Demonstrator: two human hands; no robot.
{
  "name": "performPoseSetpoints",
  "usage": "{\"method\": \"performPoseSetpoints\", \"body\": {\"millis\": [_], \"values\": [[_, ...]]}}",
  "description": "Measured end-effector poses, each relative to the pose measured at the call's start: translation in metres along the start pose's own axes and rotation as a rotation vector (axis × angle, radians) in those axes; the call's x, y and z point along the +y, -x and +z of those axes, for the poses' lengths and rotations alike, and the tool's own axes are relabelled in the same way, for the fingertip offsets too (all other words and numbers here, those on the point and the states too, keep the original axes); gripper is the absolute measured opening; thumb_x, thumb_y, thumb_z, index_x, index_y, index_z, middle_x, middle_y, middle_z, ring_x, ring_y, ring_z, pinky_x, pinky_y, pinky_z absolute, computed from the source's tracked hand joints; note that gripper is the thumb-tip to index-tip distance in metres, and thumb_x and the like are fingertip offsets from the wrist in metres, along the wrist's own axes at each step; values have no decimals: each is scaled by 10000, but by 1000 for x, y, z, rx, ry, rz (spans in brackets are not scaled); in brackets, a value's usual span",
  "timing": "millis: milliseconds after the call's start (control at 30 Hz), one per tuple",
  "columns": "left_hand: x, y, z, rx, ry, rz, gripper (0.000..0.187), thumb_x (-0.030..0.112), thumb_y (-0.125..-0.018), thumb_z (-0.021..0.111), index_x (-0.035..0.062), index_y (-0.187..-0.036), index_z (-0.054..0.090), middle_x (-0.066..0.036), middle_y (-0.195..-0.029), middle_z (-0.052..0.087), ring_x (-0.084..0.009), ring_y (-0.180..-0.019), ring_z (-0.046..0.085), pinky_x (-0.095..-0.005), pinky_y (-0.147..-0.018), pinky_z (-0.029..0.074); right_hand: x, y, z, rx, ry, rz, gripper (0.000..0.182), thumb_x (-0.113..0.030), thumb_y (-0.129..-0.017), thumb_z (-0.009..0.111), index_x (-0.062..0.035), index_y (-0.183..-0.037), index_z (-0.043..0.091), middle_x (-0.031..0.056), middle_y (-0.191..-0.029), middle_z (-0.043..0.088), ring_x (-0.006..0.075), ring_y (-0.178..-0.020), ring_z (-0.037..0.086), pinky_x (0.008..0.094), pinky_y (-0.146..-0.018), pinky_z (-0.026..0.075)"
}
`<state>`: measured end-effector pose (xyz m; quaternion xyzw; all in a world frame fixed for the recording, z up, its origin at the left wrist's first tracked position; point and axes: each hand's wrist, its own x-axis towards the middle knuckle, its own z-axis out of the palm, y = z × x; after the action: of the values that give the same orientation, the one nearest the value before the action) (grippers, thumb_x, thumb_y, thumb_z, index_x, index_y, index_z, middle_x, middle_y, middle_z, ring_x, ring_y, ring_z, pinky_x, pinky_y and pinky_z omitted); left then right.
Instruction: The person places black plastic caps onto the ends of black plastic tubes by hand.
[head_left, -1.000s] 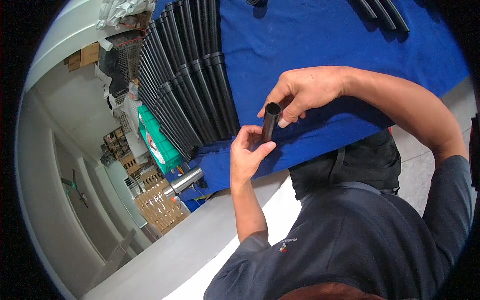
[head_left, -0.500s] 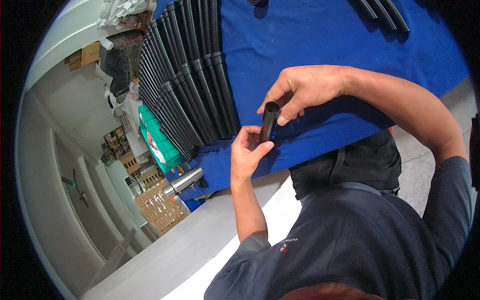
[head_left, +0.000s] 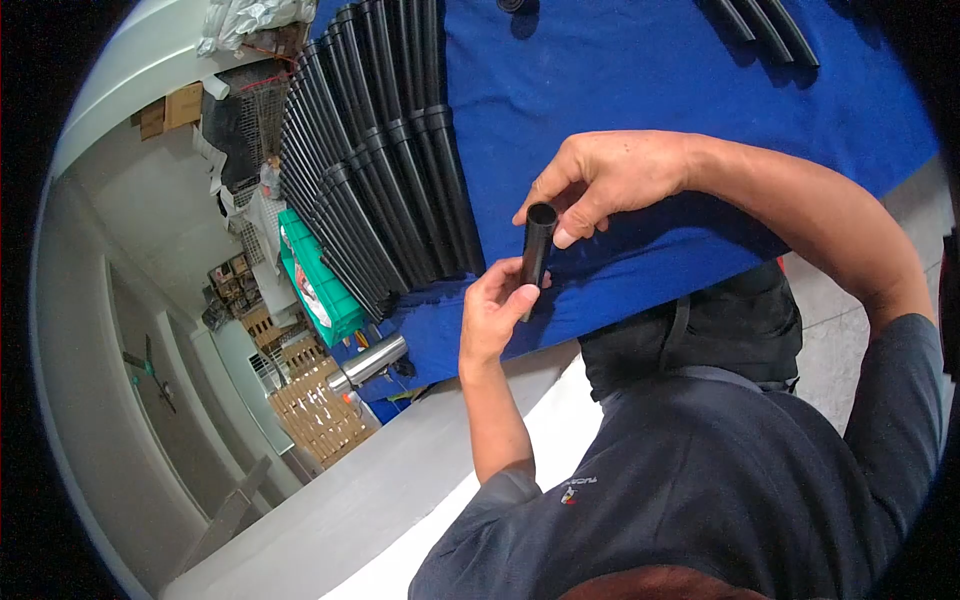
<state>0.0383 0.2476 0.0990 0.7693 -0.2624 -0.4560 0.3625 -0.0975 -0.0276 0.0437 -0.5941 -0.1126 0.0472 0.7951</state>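
A short black plastic tube (head_left: 537,245) stands tilted above the blue cloth, its hollow round end facing up toward me. My left hand (head_left: 493,312) is closed around the lower part, thumb on the near side and fingers behind. At the upper end, my right hand (head_left: 620,185) has its thumb and forefinger on either side of the rim. The tube's bottom tip shows just below my left thumb. Whatever lies inside the tube is too dark to make out.
Long black tubes with collars (head_left: 400,150) lie in a fanned row on the blue cloth (head_left: 600,80). More black tubes (head_left: 765,30) lie at the upper right. A green bin (head_left: 315,285) and a shiny metal cylinder (head_left: 368,362) sit at the left table edge.
My left thumb and fingers have shifted slightly on the tube, and its lower end now shows beneath them. The right hand has barely moved.
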Motion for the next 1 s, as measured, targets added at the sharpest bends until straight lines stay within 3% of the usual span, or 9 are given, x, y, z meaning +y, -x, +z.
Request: {"method": "performPoseSetpoints", "body": {"millis": [167,267,367,467,567,700,833,1000], "values": [[13,1,20,79,123,128,554,302,-852,842,-39,-1236,636,-120,-1068,725,-187,-976,676,-328,-913,515,2,-1,0,20,-16,-8,412,-161,-883,770,-7,-1259,707,37,-796,686,109,-697,623,268,-617,526],[10,2,12,36,9,41,567,287,-856,838,-55,-1258,629,-138,-1090,720,-208,-990,676,-342,-924,517,4,-1,-1,7,3,-7,266,-194,-892,752,-38,-1107,757,30,-849,704,111,-732,622,272,-618,529],[12,3,15,-17,26,61,573,288,-862,825,-57,-1272,622,-146,-1102,716,-209,-981,674,-343,-919,519,3,-1,-1,-56,3,-7,436,-94,-855,786,16,-1267,693,79,-948,740,133,-779,656,289,-706,555],[9,7,9,-129,69,73,545,278,-888,785,-56,-1284,617,-179,-1124,711,-229,-990,680,-360,-917,529,1,1,0,-154,-57,-17,467,-30,-841,780,31,-1291,672,110,-1055,752,160,-889,693,305,-812,571],[7,8,3,-299,167,-11,477,123,-926,721,-43,-1352,585,-194,-1203,686,-239,-1081,670,-391,-1006,508,2,1,2,-231,-96,17,469,5,-845,763,33,-1303,663,119,-1090,751,174,-984,704,312,-895,565],[-1,14,1,-380,277,-28,472,127,-921,700,-71,-1334,585,-209,-1267,643,-288,-1113,647,-416,-1027,487,7,0,8,-398,-182,32,459,12,-846,747,31,-1297,668,112,-1067,752,157,-955,695,304,-890,553],[4,17,-2,-333,162,-31,478,138,-870,744,-104,-1265,628,-171,-1264,608,-289,-1194,580,-406,-1043,453,2,4,9,-403,-111,65,476,-31,-840,762,-1,-1307,674,96,-1012,750,142,-908,684,293,-848,543],[4,12,-4,-349,120,34,495,135,-843,760,-119,-1251,638,-190,-1234,619,-298,-1157,599,-411,-1030,466,4,3,7,-414,-111,48,489,-36,-844,758,0,-1322,662,102,-1006,748,146,-904,686,305,-858,544]]}}
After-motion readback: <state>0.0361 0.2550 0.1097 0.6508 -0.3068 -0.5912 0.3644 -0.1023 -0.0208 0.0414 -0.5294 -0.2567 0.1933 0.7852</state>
